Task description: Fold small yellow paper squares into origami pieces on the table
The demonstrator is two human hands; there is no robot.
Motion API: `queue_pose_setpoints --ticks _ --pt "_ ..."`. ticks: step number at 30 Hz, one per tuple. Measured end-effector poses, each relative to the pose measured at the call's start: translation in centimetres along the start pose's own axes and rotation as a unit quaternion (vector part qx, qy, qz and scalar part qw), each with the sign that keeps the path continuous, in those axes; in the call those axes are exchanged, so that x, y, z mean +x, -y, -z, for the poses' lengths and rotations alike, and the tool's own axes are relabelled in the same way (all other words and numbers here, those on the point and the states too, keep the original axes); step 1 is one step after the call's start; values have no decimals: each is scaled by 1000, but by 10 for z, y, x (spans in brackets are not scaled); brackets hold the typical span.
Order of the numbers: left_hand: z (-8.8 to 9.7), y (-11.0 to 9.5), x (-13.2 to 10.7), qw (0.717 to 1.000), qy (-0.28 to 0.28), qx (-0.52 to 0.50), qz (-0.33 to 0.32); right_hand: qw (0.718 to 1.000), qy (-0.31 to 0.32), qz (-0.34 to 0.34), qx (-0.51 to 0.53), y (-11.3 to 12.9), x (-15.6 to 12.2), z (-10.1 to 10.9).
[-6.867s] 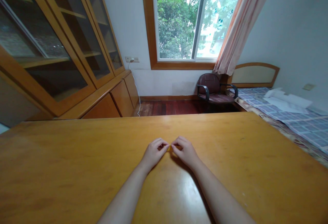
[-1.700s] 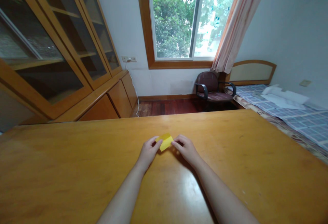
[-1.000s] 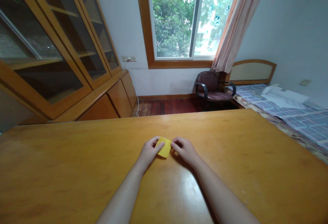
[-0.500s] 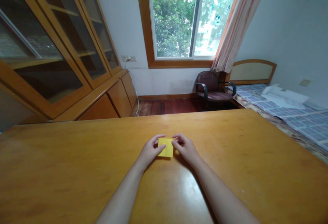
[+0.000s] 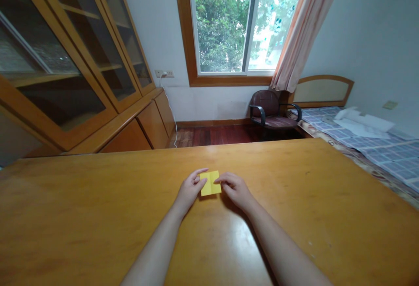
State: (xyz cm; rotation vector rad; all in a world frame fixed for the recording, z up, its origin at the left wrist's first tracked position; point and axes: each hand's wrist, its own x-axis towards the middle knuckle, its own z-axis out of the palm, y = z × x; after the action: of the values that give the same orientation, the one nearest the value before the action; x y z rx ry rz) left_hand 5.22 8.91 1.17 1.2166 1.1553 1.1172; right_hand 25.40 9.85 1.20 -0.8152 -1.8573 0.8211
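A small square of yellow paper [image 5: 211, 190] with a crease down its middle is tilted just above the table, its shadow below. My left hand [image 5: 190, 188] is closed on the paper's left side, thumb on the face and fingers at the back edge. From the right, the index finger of my right hand [image 5: 236, 189] reaches over the paper and touches its face near the crease. The right thumb is apart from that finger, by the paper's right edge; the other right fingers are partly hidden.
The wooden table [image 5: 98, 216] spreads around both hands. Past its far edge stand a brown armchair [image 5: 266, 107] and a glass-door cabinet [image 5: 111, 85]. A bed [image 5: 369, 142] with white sheets of paper [image 5: 363, 122] is at the right. A white cord [image 5: 170, 107] hangs from the wall socket.
The yellow paper has turned slightly and shifted up and left. My right hand's finger has moved from the paper's right edge onto its face, near the crease.
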Motion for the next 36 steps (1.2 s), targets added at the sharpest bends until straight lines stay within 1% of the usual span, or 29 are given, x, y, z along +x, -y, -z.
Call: queue_pose_setpoints --ticks 9,11,15,17,20,23,28,36 --pt "0 -2 -1 1000 7 -11 -19 1000 -17 -16 4 -5 2 -3" --pt "0 -2 -1 999 3 1 -34 999 -26 -20 1 -6 2 -3" --pt "1 -1 -1 995 -25 56 -76 998 -44 -34 0 -6 3 -1" --pt "2 0 -2 994 -29 65 -83 998 -51 -39 1 -6 3 0" --pt "3 1 -3 995 -24 65 -77 997 -55 -46 7 -6 4 1" --pt "2 3 -3 991 -13 89 -95 997 -55 -54 12 -6 3 1" --pt "0 5 -2 989 2 92 -113 996 -59 -60 16 -5 3 1" --pt "1 3 -2 989 3 101 -112 997 -40 -45 45 -9 4 -1"
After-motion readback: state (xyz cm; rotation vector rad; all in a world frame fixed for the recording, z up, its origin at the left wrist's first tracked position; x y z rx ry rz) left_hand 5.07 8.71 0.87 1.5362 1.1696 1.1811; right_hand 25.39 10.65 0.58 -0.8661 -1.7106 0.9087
